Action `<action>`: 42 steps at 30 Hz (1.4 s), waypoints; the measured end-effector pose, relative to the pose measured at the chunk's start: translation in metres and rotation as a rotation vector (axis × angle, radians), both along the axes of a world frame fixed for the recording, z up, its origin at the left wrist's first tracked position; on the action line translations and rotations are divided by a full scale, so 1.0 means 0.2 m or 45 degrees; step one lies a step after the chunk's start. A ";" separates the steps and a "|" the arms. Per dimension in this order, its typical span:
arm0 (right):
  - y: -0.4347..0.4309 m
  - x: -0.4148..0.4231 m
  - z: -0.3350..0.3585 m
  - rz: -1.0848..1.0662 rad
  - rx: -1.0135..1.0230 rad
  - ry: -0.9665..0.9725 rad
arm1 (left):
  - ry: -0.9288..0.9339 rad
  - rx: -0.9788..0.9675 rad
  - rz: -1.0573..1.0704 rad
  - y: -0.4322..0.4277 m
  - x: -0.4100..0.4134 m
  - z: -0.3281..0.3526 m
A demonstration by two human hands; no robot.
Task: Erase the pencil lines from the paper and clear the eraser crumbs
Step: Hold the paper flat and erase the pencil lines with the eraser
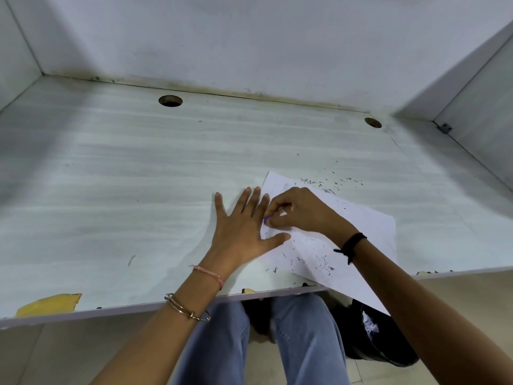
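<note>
Left hand (pixel 241 229) flat, fingers straight and spread, thumb on the white paper sheet (pixel 361 226). Right hand (pixel 299 212) fingers curled, pinching small purple eraser (pixel 267 220) just beside left forefinger. Dark eraser crumbs (pixel 319 259) scattered below the thumb, others beyond right knuckles

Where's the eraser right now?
Head view, centre-right: the eraser is pinched in the right hand, on the paper, beside the left hand.
</note>
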State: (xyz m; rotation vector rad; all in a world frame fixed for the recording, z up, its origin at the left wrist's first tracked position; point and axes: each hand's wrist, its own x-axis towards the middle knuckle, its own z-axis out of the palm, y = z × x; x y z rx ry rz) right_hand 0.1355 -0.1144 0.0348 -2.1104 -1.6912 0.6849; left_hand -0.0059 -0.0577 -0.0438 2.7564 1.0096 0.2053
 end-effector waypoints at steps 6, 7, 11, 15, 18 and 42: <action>0.02 0.02 -0.02 -0.006 0.031 -0.027 | 0.003 -0.010 -0.008 -0.01 0.00 0.01; 0.02 0.02 -0.02 0.013 -0.015 -0.023 | 0.000 -0.002 -0.007 0.00 0.00 0.01; 0.05 0.05 -0.02 -0.117 0.141 -0.041 | 0.017 -0.006 -0.002 0.00 0.00 0.01; 0.03 0.02 -0.01 0.047 -0.050 -0.039 | 0.002 -0.004 -0.006 0.00 0.00 0.00; 0.05 0.07 0.00 -0.104 0.098 -0.083 | 0.018 -0.013 -0.003 0.00 0.00 0.01; 0.07 0.09 0.01 -0.120 0.090 -0.178 | 0.035 -0.024 -0.006 -0.01 -0.01 0.02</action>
